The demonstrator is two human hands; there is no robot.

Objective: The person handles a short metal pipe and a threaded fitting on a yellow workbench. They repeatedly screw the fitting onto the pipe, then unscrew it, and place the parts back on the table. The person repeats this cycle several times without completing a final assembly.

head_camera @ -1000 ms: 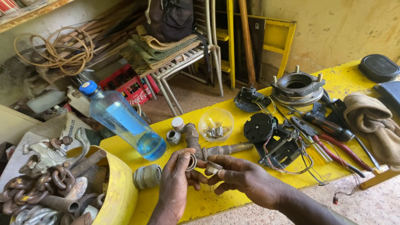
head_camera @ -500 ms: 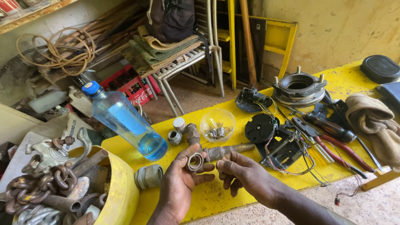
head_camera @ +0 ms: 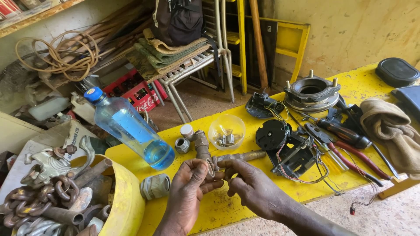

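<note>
Over the yellow workbench (head_camera: pixel 350 94), my left hand (head_camera: pixel 189 185) and my right hand (head_camera: pixel 249 185) meet, fingertips pinched together on a small metal ring fitting (head_camera: pixel 213 168). Just beyond the fingers lies a brass pipe piece (head_camera: pixel 238 156) and a threaded metal fitting (head_camera: pixel 201 142). A clear round bowl (head_camera: pixel 226 132) with small metal parts sits behind them. Left of the hands stands a tilted blue-tinted plastic bottle (head_camera: pixel 129 129) with a blue cap.
A yellow tub (head_camera: pixel 131 196) with chain links and pipe pieces is at the left. Black electrical parts with wires (head_camera: pixel 286 148), a screwdriver (head_camera: pixel 343 131), red-handled pliers (head_camera: pixel 350 159), a round metal housing (head_camera: pixel 311 91) and a tan cloth (head_camera: pixel 389 126) lie right. A chair (head_camera: pixel 192 65) stands behind.
The ring fitting was raised in my left hand; my right hand has come in to meet it, and both now pinch the part close together above the bench.
</note>
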